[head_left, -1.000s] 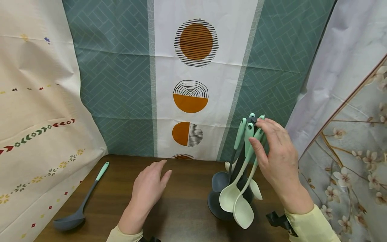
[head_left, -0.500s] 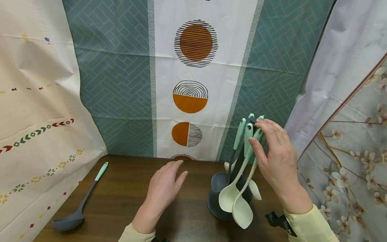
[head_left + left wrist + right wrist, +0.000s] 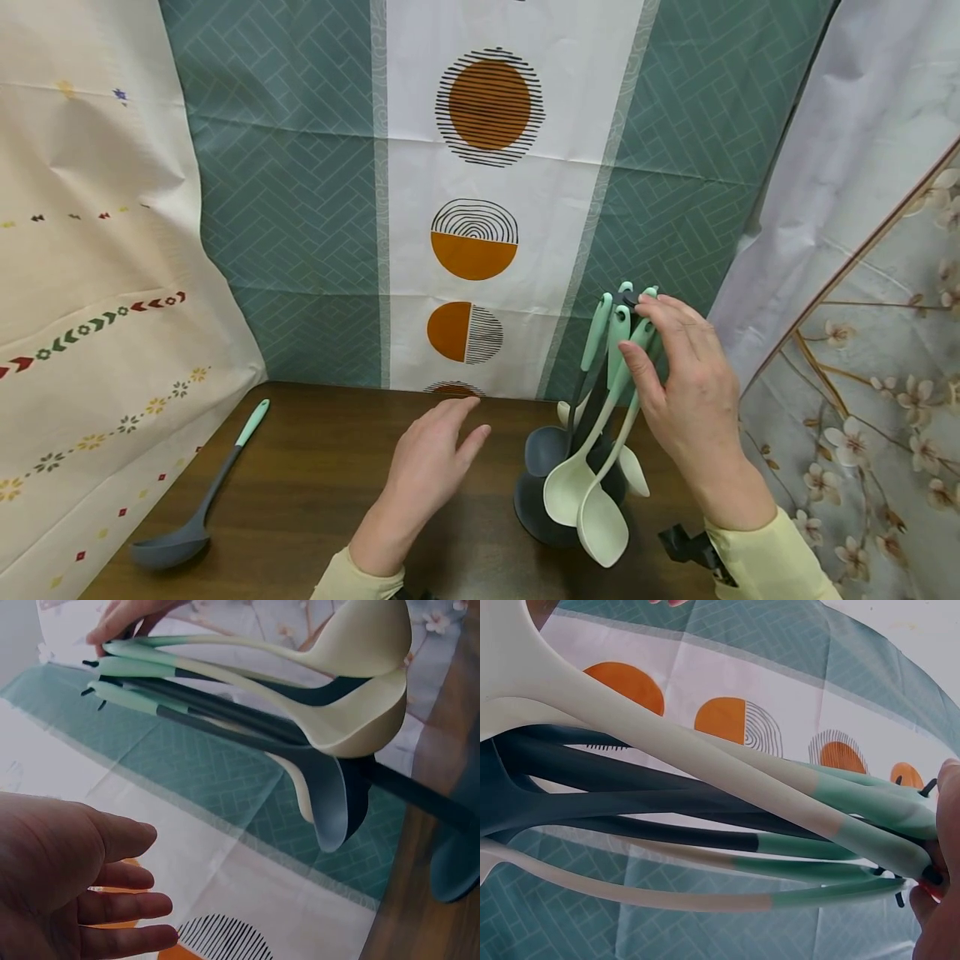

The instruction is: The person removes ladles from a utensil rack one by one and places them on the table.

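A dark stand (image 3: 534,512) holds several hanging utensils with mint handles: cream ladles (image 3: 602,525) in front, a dark blue one (image 3: 546,451) at its left. My right hand (image 3: 693,400) is at the top of the stand, thumb and fingers around the hook area and handle ends; the exact contact is partly hidden. In the right wrist view, the fingers (image 3: 946,825) close around the handle tips. My left hand (image 3: 427,475) hovers left of the stand, touching nothing, with fingers extended and thumb apart; the left wrist view shows its empty palm (image 3: 45,877).
A dark grey ladle (image 3: 174,547) with a mint handle lies at the left of the brown wooden table (image 3: 315,467). Patterned cloths hang behind (image 3: 285,208), at the left (image 3: 97,250) and at the right (image 3: 862,400).
My left hand has moved rightward, closer to the stand. The right hand, the stand and the hanging utensils have stayed in place.
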The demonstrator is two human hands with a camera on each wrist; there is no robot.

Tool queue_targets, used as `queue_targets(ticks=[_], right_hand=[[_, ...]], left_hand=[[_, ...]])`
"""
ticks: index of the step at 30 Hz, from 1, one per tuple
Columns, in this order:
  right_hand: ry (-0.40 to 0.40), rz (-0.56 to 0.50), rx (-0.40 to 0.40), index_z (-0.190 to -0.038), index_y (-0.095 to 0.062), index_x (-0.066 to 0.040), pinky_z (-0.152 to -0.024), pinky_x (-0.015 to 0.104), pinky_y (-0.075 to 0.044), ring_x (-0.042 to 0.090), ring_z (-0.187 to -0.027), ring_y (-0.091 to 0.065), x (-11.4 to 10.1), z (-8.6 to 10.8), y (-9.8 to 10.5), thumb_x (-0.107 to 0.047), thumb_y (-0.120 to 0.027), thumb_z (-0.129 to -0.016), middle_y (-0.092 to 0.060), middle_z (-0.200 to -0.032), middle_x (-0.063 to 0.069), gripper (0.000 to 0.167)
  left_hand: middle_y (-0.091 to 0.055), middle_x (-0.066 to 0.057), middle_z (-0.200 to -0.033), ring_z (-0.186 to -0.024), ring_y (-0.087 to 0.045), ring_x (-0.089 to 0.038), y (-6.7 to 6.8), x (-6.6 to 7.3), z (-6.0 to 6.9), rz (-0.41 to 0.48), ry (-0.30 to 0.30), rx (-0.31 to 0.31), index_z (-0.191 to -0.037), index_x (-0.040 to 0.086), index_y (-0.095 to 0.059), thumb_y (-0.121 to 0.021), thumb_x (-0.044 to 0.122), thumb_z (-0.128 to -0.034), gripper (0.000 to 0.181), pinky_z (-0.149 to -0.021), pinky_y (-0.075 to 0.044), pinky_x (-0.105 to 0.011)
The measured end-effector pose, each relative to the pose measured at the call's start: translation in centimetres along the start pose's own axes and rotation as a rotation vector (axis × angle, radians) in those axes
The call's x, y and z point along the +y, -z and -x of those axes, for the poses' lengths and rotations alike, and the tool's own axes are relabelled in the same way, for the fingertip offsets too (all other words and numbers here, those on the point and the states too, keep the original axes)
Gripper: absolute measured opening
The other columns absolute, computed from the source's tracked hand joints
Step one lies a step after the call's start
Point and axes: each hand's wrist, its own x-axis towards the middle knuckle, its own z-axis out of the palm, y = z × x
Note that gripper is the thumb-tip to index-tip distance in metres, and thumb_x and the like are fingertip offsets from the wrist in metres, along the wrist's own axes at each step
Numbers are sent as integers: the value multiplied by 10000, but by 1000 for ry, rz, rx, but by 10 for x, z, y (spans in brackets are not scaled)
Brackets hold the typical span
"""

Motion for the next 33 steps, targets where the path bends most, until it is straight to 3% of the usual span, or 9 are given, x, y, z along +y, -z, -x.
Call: queue_targets(ticks=[10, 24, 33], right_hand=[[2, 2, 4, -1429, -682, -43, -1206, 416, -428, 346, -1415, -598, 2, -1, 0, -577, -553, -1128, -686, -1486, 102, 626], [19, 15, 14, -1425, -680, -32, -1217, 387, -413, 351, -1412, -601, 2, -1, -1, -555, -566, -1130, -692, -1477, 106, 612], [23, 25, 14, -1433, -680, -37, -1199, 402, -434, 347, -1408, -606, 2, 0, -2, -553, -565, -1132, -692, -1477, 104, 608]], left_hand=[[-711, -61, -1434, -1308, -685, -302, -13, 13, -8, 124, -23, -65, -1442, 119, -715, -766, 298, -1066, 419, -1061, -555, -541], [-711, -20, -1417, -1299, -682, -233, -41, 29, -17, 253, -46, -64, -1435, 137, -718, -748, 287, -1080, 386, -1065, -555, -505], [-716, -21, -1386, -1234, -698, -228, -57, 38, -21, 310, -30, -96, -1441, 135, -714, -744, 271, -1082, 384, -1029, -575, -502]])
